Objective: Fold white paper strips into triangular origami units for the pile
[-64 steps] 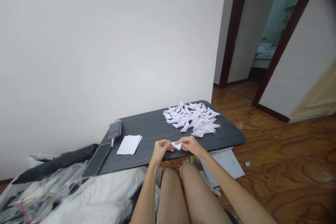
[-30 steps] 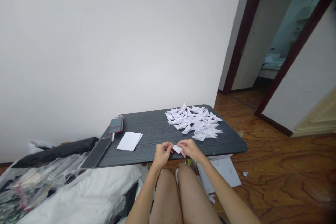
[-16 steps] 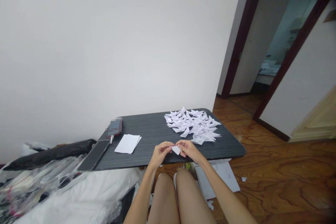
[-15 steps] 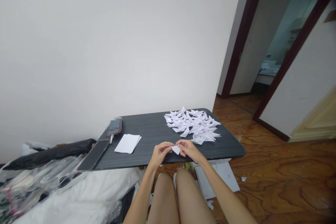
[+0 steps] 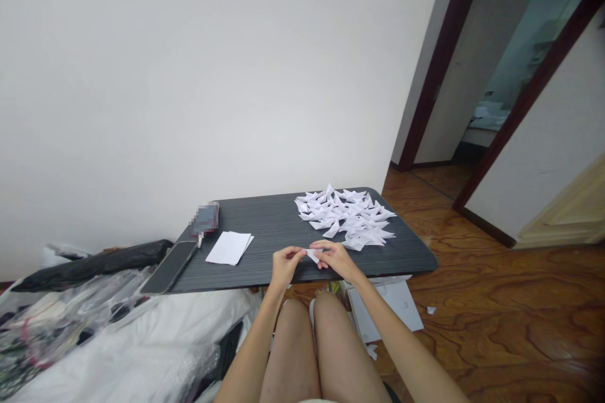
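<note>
Between my two hands, above the near edge of the dark table, is a small folded piece of white paper. My left hand pinches its left end between thumb and fingers. On the other end my right hand is closed, its fingers partly covering the paper. Just beyond my right hand lies a pile of folded white paper boats. To the left sits a short stack of flat white paper sheets.
A dark slab-like panel lies at the table's left end, with a blurred-out object behind it. Plastic-wrapped bundles are heaped left of the table. A white box stands below on the wooden floor.
Both hands keep hold of the folded paper. My right hand has shifted slightly left, its fingers covering more of the paper. The whole view has tilted a little, so the table sits higher.
</note>
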Tool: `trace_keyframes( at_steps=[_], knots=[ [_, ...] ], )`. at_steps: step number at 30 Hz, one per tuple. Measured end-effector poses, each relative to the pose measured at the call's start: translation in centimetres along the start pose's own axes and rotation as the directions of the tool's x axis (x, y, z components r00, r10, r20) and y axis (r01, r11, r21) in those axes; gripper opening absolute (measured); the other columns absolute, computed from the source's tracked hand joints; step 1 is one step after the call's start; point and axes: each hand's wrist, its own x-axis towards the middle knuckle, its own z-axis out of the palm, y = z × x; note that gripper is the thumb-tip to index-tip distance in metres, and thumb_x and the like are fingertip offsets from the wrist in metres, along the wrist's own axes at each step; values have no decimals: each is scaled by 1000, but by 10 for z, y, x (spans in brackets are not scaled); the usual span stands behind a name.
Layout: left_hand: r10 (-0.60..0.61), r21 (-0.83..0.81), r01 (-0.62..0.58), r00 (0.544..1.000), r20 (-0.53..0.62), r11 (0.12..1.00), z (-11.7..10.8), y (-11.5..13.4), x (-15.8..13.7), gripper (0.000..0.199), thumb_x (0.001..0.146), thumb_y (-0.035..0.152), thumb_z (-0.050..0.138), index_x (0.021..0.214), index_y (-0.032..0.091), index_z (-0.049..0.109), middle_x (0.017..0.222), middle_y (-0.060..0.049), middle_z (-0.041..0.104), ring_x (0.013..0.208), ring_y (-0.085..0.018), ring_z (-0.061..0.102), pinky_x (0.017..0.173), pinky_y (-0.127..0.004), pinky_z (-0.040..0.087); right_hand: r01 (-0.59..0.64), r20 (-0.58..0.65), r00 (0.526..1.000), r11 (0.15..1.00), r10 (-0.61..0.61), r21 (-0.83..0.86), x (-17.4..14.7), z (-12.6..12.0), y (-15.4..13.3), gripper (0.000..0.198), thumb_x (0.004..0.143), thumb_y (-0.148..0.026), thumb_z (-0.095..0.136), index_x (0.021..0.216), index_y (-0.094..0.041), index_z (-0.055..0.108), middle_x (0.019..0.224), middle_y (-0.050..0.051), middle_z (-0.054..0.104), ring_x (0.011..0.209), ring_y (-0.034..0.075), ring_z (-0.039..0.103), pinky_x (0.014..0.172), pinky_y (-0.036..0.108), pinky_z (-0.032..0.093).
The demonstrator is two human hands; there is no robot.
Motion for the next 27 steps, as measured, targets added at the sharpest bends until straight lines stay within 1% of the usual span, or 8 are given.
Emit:
trace_keyframes(
  at_steps=[2,4,6,9,14,18,23,27],
  knots=[
    [30,25,-30,1000,1,999,1,-4,3,18,61,32,63,64,14,65,63,-4,65,59,-15,57,59,-24,45,-25,-47,999,999,24,-23,2,0,3,30,64,-35,61,81,-11,59,61,0,56,38,5,43,35,18,26],
    [51,9,-51,999,13,999,2,-8,8,19,63,32,61,65,14,62,64,-4,63,61,-15,57,59,-23,45,-47,-99,994,999,46,-8,6,0,6,29,63,-35,62,79,-12,57,47,-5,47,34,3,35,34,17,21],
    [39,-48,-38,999,27,998,4,-12,16,19,63,33,61,64,13,58,60,-2,60,55,-12,56,54,-21,44,-28,-135,990,998,35,51,12,1,6,28,63,-35,62,78,-13,55,51,-4,49,34,2,32,34,17,19],
    [-3,-116,6,1000,30,993,9,-18,30,23,66,35,58,65,14,50,53,3,54,40,-8,49,41,-19,39,37,-107,994,984,-19,173,26,4,5,27,63,-34,63,79,-13,55,63,-1,53,40,3,35,37,17,23],
    [-24,-149,24,1000,1,989,14,-25,41,28,70,37,53,86,16,45,55,5,54,33,-7,45,33,-17,33,57,-19,998,958,-54,281,42,9,10,29,63,-30,64,87,-14,58,72,1,56,51,6,43,47,19,34],
    [15,-79,-17,1000,-23,997,14,-24,35,24,71,34,53,87,16,49,72,-1,61,43,-7,53,39,-16,38,47,21,998,965,-54,256,41,8,14,32,62,-29,64,91,-14,61,77,2,59,59,9,47,57,22,39],
    [122,-96,-112,988,100,989,16,-20,32,24,71,30,54,89,14,53,105,-10,56,78,-15,61,65,-23,48,85,-71,995,975,-72,204,43,5,19,29,66,-31,61,89,-14,64,69,0,59,54,8,44,55,22,37],
    [79,-199,-44,982,171,979,17,-24,34,32,66,29,61,92,13,50,100,-11,58,76,-15,61,73,-29,49,94,-95,992,979,-78,181,46,3,23,28,67,-34,59,87,-15,65,65,-1,57,52,8,42,51,22,34]
  ],
)
